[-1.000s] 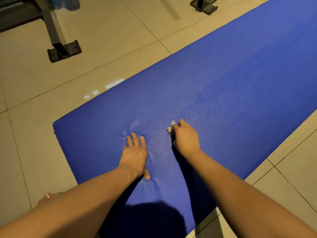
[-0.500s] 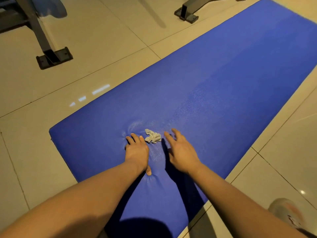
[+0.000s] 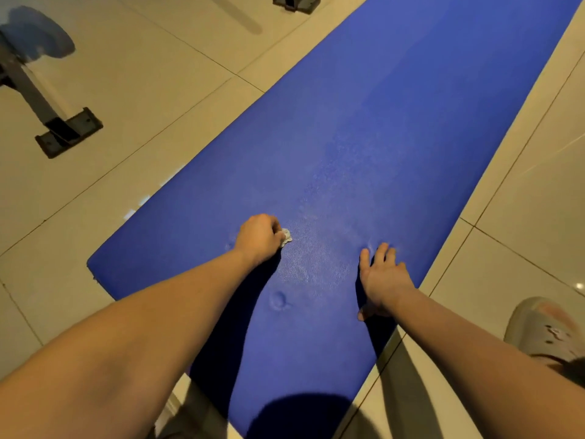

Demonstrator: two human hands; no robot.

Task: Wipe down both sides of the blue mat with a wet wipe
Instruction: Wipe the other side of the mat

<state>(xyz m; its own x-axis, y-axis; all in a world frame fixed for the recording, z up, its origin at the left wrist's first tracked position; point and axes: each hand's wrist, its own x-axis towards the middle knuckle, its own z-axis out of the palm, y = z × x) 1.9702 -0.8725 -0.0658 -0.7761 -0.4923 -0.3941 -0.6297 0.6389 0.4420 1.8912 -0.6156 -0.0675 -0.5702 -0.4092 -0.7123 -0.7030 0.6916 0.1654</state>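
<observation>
Head view looks down on a blue mat (image 3: 395, 137) lying flat and diagonally across a floor (image 3: 158, 74) of large beige tiles with thin dark grout lines. The left hand (image 3: 259, 237) is curled into a fist around a crumpled white wet wipe (image 3: 286, 236), which it presses onto the mat near its near end. The right hand (image 3: 384, 277) lies spread, palm down, close to the mat's right edge. Between the hands the surface shows a faint wet sheen, and a small round dent (image 3: 278, 301) marks it nearer the person. A dark metal frame foot (image 3: 68, 133) stands on the tiles at upper left, another (image 3: 296, 1) at the top edge. What looks like a pale shoe (image 3: 544, 331) sits on the floor at lower right.
</observation>
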